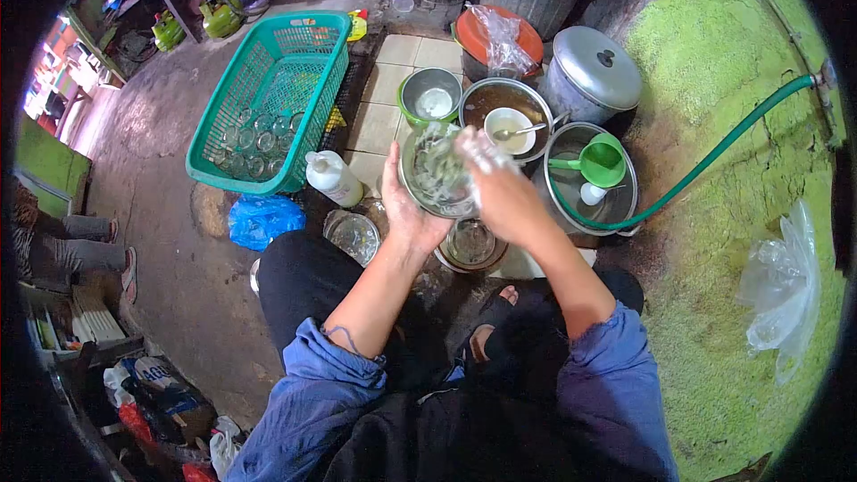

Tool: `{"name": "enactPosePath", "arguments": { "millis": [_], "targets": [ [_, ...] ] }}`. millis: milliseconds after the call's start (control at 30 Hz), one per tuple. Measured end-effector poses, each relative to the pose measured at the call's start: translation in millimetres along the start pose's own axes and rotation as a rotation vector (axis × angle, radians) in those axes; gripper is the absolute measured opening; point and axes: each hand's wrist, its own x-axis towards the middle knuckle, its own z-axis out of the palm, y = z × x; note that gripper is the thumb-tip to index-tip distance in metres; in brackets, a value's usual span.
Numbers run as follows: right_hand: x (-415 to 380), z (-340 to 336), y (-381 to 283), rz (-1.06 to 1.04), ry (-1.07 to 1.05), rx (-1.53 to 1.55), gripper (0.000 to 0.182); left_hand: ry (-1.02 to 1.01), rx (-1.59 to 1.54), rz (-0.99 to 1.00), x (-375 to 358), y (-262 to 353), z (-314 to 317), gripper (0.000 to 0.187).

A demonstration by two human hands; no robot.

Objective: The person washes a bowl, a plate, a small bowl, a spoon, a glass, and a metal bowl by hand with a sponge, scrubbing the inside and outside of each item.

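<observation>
My left hand (412, 214) grips a round, sudsy bowl (439, 201) from its left and lower side, thumb up along the rim. White foam and something pale green cover the inside of the bowl. At its right edge is my right hand (507, 192), wet with suds. Its fingers are smeared by motion, so what they hold, if anything, cannot be made out. Just beyond the bowl stands a grey pot (430, 89) with whitish liquid. To its right, a wide basin of brown water (482, 98) carries a white bowl (522, 138) with a spoon inside.
A teal basket (312, 107) with several glasses stands left, near a white bottle (334, 180) and a blue plastic bag (263, 220). To the right, a metal pot (571, 214) holds a green dipper (602, 165) and a green hose (714, 174). A lidded pot (596, 71) stands behind. A person's legs (89, 245) show far left.
</observation>
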Motion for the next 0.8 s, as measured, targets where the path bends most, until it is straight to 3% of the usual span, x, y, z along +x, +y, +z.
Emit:
{"name": "enactPosePath", "arguments": {
  "millis": [33,100,233,300,333,433,467,500,567,633,667,767,800],
  "targets": [
    [4,0,6,0.068,0.055,-0.098,0.06,0.001,-0.001,-0.003,1,-4,0,0.068],
    [6,-1,6,0.099,0.113,-0.011,0.062,0.021,-0.001,-0.039,3,-11,-1,0.069],
    [6,-22,-19,-0.052,0.04,-0.014,0.065,0.023,-0.027,-0.035,1,-8,0,0.066],
    [3,-8,-22,-0.123,-0.179,0.478,0.058,-0.001,-0.029,-0.035,3,-4,-13,0.063],
    [1,-5,-27,-0.178,-0.108,0.515,0.055,0.026,-0.053,-0.021,3,-2,-10,0.062],
    [10,-10,-21,-0.088,-0.032,0.29,0.056,0.159,-0.074,-0.037,-2,-3,-4,0.06],
    [13,-7,-16,-0.065,0.09,0.008,0.057,0.102,-0.049,-0.021,0,-5,-4,0.059],
    [13,-6,-17,-0.061,0.091,0.005,0.057,0.042,-0.025,-0.007,2,-6,-5,0.058],
    [16,-4,-25,0.047,0.037,0.396,0.059,0.013,-0.024,-0.01,0,-9,0,0.059],
    [13,-1,-34,-0.018,0.057,0.332,0.061,0.123,-0.018,0.025,-12,-10,13,0.06],
    [13,-4,-34,-0.033,0.002,0.403,0.061,0.002,-0.035,-0.024,-9,-8,-1,0.059],
    [19,-19,-26,0.049,-0.155,0.439,0.06,0.009,0.032,0.009,-3,-4,0,0.059],
    [20,-5,-17,0.014,0.05,0.27,0.06,0.005,0.026,0.003,-4,-5,3,0.058]
  ]
}}
